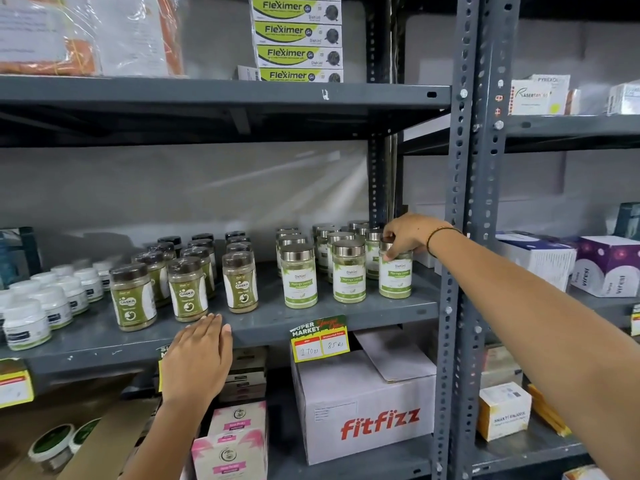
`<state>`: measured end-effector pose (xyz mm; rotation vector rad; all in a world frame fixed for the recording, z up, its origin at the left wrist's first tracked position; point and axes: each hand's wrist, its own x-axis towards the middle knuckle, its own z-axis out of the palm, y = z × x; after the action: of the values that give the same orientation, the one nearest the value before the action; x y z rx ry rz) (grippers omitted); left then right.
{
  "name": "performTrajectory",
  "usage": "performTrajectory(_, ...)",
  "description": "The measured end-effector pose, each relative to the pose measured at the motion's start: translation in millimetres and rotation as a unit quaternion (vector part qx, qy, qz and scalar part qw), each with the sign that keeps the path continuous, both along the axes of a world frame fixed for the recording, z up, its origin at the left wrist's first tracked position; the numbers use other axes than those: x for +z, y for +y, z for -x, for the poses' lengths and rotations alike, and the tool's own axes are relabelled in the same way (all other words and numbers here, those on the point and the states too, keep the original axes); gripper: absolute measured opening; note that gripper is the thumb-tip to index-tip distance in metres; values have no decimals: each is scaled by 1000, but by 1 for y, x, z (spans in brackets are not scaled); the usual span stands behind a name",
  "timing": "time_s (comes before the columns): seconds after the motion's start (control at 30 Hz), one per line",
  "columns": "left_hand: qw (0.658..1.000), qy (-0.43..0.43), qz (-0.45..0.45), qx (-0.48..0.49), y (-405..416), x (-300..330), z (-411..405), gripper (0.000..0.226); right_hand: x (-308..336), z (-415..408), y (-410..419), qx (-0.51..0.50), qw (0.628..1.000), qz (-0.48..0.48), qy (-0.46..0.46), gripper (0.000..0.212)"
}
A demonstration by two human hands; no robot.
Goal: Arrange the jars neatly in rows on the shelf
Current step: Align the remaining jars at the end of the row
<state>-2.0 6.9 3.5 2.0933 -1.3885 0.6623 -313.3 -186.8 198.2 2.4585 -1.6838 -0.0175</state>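
On the grey metal shelf [311, 322] stand three groups of jars. Silver-lidded moringa jars [300, 275] with green-and-white labels form rows at the right. My right hand [407, 235] grips the silver lid of the front-right moringa jar [394, 277], which stands upright on the shelf. Brown-lidded jars of green powder [187, 289] stand in rows at the middle. White-lidded small jars [27, 320] fill the left end. My left hand [199, 358] lies flat with fingers together against the shelf's front edge, below the brown-lidded jars, holding nothing.
A perforated upright post [460, 237] stands just right of the moringa jars. A price tag [320, 339] hangs from the shelf edge. Below are a white fitfizz carton [367, 410] and pink boxes [230, 441]. Green Fleximer boxes [298, 39] are stacked on the shelf above.
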Motion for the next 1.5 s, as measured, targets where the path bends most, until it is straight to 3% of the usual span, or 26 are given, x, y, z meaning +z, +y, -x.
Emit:
performTrajectory(0.37, 1000, 2, 1, -3, 1, 1, 2, 42, -2, 5, -10, 17, 1000, -4, -19, 67)
performTrajectory(0.53, 1000, -2, 2, 1, 2, 1, 3, 40, 0, 5, -13, 26, 998, -12, -53, 82)
performTrajectory(0.73, 1000, -8, 0, 4, 0, 0, 2, 41, -3, -20, -3, 168, 969, 73, -163, 65)
performTrajectory(0.97, 1000, -9, -1, 5, -1, -1, 0, 42, -13, -53, 3, 167, 981, 20, -95, 78)
performTrajectory(1.17, 1000, -8, 1, 3, -2, -2, -2, 48, -12, -55, -1, 178, 978, 16, -105, 59)
performTrajectory(1.5, 1000, -3, 0, 0, -2, -2, -2, 52, -13, -51, -4, 172, 979, 20, -110, 62)
